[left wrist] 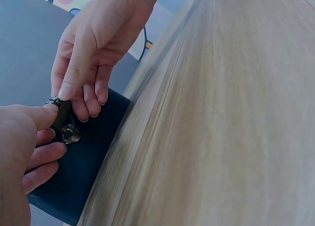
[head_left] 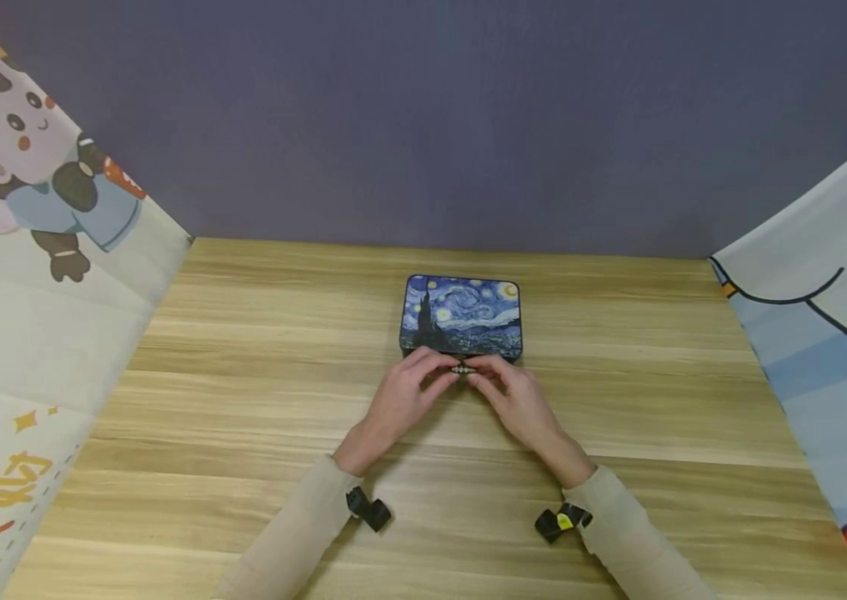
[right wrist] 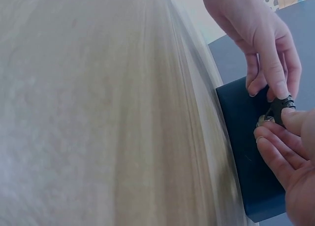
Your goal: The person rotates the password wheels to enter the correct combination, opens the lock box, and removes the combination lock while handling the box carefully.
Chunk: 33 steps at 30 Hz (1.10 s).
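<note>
A small dark combination padlock (head_left: 461,369) with a row of number dials hangs at the front of a box (head_left: 463,315) whose lid carries a swirling blue night-sky painting. My left hand (head_left: 399,398) pinches one end of the padlock between thumb and fingers. From the other side, my right hand (head_left: 521,406) pinches it too. In the left wrist view, the padlock's shackle passes by a shiny metal clasp (left wrist: 72,133) on the box's dark front side. Fingertips cover part of the padlock (right wrist: 278,109) in the right wrist view, and I cannot tell whether its shackle is locked.
The box stands on a wood-grain table (head_left: 281,333), toward its back edge. A dark grey panel (head_left: 438,125) rises behind the table. Printed cartoon sheets flank it at left (head_left: 33,317) and right (head_left: 791,333).
</note>
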{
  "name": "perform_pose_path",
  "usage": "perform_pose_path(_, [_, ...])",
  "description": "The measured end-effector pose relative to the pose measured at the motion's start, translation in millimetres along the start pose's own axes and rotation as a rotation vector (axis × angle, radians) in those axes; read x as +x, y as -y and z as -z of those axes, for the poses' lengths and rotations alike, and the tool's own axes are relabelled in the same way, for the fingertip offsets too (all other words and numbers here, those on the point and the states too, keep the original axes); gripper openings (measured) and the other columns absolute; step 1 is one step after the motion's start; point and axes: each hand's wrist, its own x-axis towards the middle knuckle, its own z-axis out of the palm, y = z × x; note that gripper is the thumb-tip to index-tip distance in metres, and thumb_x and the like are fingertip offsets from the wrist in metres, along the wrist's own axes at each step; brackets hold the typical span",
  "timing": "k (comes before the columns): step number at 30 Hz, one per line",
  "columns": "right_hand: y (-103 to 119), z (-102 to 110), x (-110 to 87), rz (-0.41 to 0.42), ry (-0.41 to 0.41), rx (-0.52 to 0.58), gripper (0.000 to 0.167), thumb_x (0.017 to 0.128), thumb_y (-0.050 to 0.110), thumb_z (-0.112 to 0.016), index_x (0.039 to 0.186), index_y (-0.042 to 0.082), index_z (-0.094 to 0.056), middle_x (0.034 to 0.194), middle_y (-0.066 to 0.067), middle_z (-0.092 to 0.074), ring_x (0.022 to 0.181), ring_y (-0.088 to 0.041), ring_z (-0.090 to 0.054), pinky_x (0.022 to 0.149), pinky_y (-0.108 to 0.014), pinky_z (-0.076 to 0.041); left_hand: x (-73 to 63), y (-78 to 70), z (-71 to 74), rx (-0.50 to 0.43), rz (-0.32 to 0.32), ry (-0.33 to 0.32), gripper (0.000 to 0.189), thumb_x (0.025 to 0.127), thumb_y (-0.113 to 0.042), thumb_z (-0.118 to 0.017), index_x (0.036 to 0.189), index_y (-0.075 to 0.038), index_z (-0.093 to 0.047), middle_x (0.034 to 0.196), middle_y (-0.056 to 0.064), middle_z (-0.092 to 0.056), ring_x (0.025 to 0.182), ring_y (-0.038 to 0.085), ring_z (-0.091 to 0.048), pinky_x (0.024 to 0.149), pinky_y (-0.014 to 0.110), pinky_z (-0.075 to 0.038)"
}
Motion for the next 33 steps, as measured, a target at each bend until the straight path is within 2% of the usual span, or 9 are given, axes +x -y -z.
perform_pose_path(18, [-0.2,0.0,-0.3,-0.001,0.000,0.008,0.020,0.099,0.011,-0.070,0.118,0.007,-0.071,0.102,-0.007,-0.077,0.091,-0.020,-0.073,0.080,-0.037,-0.061,0.2,0.6,-0.4,-0.020,-0.042,-0.042,0.018,0.089,-0.010,-0.081,0.107,-0.009,-0.076,0.100,0.002,-0.070,0.085,0.013,-0.067,0.075,0.021,-0.058])
perform_pose_path(27, [1.5,1.8,0.3,0.010,0.002,-0.006,0.020,0.099,0.011,-0.070,0.118,0.006,-0.071,0.102,-0.007,-0.077,0.090,-0.021,-0.073,0.079,-0.038,-0.061,2.6,-0.1,1.1,-0.029,-0.030,-0.018,0.018,0.088,-0.006,-0.081,0.105,-0.008,-0.076,0.101,0.002,-0.070,0.088,0.013,-0.068,0.081,0.020,-0.058])
perform_pose_path(33, [-0.1,1.2,0.0,0.006,0.005,-0.003,0.020,0.098,0.011,-0.070,0.118,0.006,-0.071,0.102,-0.008,-0.077,0.090,-0.021,-0.074,0.079,-0.038,-0.061,2.6,-0.2,0.9,-0.025,-0.030,-0.017,0.017,0.089,-0.007,-0.081,0.105,-0.008,-0.076,0.101,0.002,-0.070,0.088,0.013,-0.068,0.080,0.021,-0.058])
